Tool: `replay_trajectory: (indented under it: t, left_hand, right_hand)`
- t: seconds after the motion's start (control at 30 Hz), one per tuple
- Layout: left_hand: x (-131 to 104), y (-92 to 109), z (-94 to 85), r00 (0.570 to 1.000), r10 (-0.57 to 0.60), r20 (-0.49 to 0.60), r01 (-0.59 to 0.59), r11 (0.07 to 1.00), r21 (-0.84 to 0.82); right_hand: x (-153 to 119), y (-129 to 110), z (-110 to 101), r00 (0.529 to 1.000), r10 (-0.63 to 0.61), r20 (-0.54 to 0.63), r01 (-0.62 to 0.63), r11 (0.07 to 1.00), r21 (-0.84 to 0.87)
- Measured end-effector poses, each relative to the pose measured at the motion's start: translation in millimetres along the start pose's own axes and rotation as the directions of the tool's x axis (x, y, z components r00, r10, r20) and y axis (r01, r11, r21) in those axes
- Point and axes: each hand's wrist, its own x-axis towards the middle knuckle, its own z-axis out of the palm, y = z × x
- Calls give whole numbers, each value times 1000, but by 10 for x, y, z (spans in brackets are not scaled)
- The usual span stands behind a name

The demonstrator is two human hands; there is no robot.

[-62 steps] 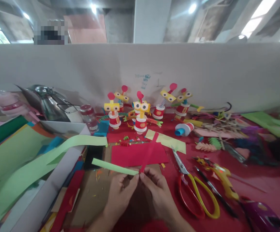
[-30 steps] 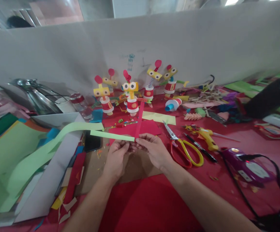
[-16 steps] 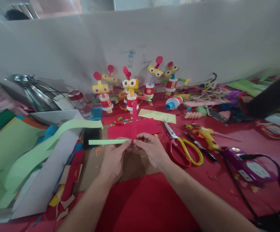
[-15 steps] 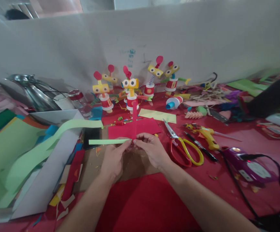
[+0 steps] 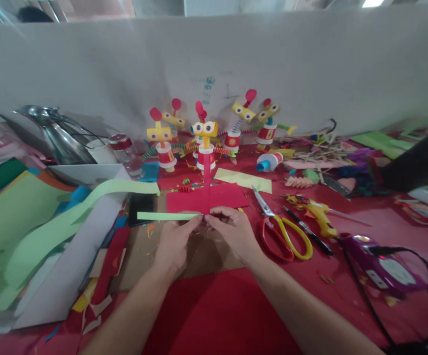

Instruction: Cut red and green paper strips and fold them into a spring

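Observation:
My left hand point(image 5: 175, 244) pinches a narrow light-green paper strip point(image 5: 165, 216) that sticks out to the left. Close beside it, my right hand point(image 5: 234, 231) is closed at the lower end of a red paper strip point(image 5: 207, 185), which points away from me. The two strips meet at right angles between my fingertips; the join itself is hidden by the fingers. Beneath the hands lies a brown board point(image 5: 136, 256), with a red paper sheet point(image 5: 228, 197) just beyond. Scissors point(image 5: 267, 207) with red and yellow handles rest to the right, blades apart.
Several paper-cup figures point(image 5: 166, 157) stand along the wall. At left is a box point(image 5: 84, 236) of coloured paper, with a metal jug point(image 5: 56, 138) behind. A yellow glue gun point(image 5: 319, 217), a black pen point(image 5: 310, 231) and a purple corded device point(image 5: 387, 266) lie at right.
The view has shifted slightly, so the background sits a little differently. Both hands keep their pinch on the strips, with hardly any visible movement.

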Motion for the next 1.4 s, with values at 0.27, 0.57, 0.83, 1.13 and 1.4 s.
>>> replay_trajectory:
  t: [0.27,0.57,0.83,1.13,1.4]
  left_hand:
    - [1,14,-9,998,-18,59,19,1000,-6]
    - [35,77,-17,998,-48,30,53,982,-182]
    - [-54,89,88,1000,7,19,-5,995,-101]
    - [-91,31,50,988,155,26,-158,973,171]
    - [-5,10,-5,993,-94,75,107,976,-187]
  right_hand:
    - [20,-4,-9,999,34,19,-34,999,27]
    - [-32,-5,13,993,-88,75,85,995,44]
    - [-54,2,17,995,-93,-27,92,994,-54]
    - [5,-20,35,999,35,-37,-28,981,191]
    - [29,-74,8,981,188,44,-192,924,332]
